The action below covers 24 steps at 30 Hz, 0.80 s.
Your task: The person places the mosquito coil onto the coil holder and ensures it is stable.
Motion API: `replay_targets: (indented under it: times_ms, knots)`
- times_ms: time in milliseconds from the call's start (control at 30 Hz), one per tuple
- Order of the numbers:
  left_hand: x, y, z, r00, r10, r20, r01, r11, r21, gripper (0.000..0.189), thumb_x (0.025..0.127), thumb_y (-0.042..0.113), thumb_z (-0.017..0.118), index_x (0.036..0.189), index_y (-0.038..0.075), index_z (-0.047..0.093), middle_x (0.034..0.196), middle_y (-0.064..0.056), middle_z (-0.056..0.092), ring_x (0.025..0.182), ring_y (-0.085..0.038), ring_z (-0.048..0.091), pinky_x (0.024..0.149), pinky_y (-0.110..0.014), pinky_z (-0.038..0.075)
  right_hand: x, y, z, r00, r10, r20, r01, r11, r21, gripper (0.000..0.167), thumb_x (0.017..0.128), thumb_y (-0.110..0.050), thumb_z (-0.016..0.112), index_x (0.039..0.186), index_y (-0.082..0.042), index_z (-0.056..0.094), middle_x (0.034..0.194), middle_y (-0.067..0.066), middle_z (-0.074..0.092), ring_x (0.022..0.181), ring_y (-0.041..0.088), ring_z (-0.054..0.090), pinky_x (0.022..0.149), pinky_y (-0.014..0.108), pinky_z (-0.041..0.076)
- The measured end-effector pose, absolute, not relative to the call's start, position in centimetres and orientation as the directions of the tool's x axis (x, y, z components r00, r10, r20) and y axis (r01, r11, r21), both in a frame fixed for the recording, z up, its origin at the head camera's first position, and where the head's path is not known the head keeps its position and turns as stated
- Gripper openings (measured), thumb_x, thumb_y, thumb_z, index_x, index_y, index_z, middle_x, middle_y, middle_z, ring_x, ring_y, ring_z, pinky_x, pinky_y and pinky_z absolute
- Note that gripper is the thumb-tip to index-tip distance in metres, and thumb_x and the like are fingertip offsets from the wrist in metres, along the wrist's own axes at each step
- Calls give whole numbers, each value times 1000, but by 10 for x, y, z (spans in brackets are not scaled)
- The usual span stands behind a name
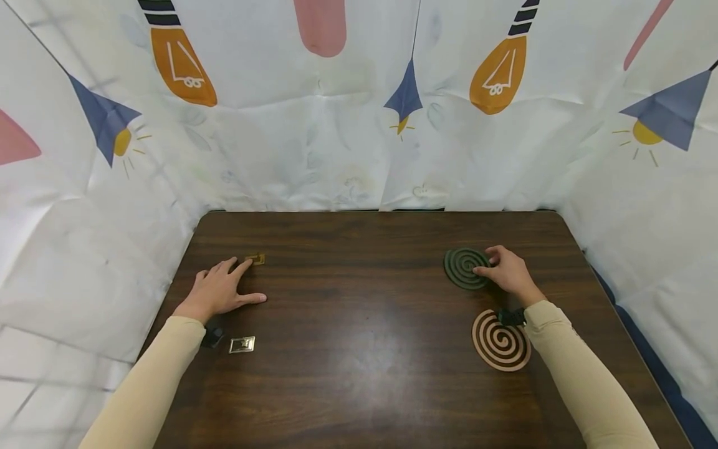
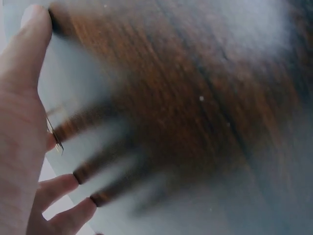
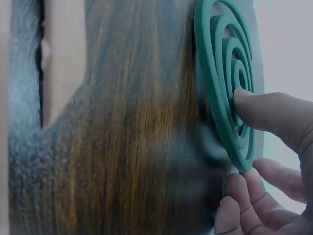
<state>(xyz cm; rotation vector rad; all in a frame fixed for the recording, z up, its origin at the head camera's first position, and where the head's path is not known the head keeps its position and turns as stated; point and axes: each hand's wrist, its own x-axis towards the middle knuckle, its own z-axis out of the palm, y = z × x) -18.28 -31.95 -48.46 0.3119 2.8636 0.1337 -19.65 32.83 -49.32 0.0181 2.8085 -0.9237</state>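
In the head view my right hand (image 1: 509,271) pinches the right edge of a green mosquito coil (image 1: 463,268). The right wrist view shows the thumb on the upper face of the coil (image 3: 209,63), with fingers at its rim; that edge is tipped up from the table. A brown mosquito coil (image 1: 503,340) lies flat below, partly under the right wrist. At the far left, my left hand (image 1: 219,290) rests with spread fingers, the index fingertip touching a small gold metal coil stand (image 1: 258,259). A similar silver-looking stand (image 1: 242,345) lies nearer me.
Everything lies on a dark brown wood-grain table (image 1: 359,312) with rounded far corners. White printed cloth (image 1: 336,149) hangs behind it and along both sides. A small black device (image 1: 213,337) sits at the left wrist, another (image 1: 510,317) at the right.
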Motion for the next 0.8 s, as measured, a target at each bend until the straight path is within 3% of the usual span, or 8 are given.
replay_targets:
  times_ms: [267, 800]
  knots:
    - [-182, -319, -482, -930, 235, -284, 214, 971, 102, 125, 75, 90, 58, 161, 3, 29, 158, -37, 22, 143, -58, 25, 102, -77, 24, -197, 328, -490, -970, -34, -240, 123, 784, -608, 72, 95, -34, 75, 147, 7, 45, 128, 29, 52, 114, 47, 53, 90, 60, 46]
    - [-176, -322, -489, -940, 246, -235, 219, 966, 135, 118, 80, 82, 63, 161, 3, 28, 155, -35, 23, 138, -61, 23, 103, -77, 22, -194, 322, -486, -957, -85, -278, 124, 743, -658, 73, 92, -38, 79, 144, 3, 49, 138, 32, 48, 124, 51, 48, 98, 64, 42]
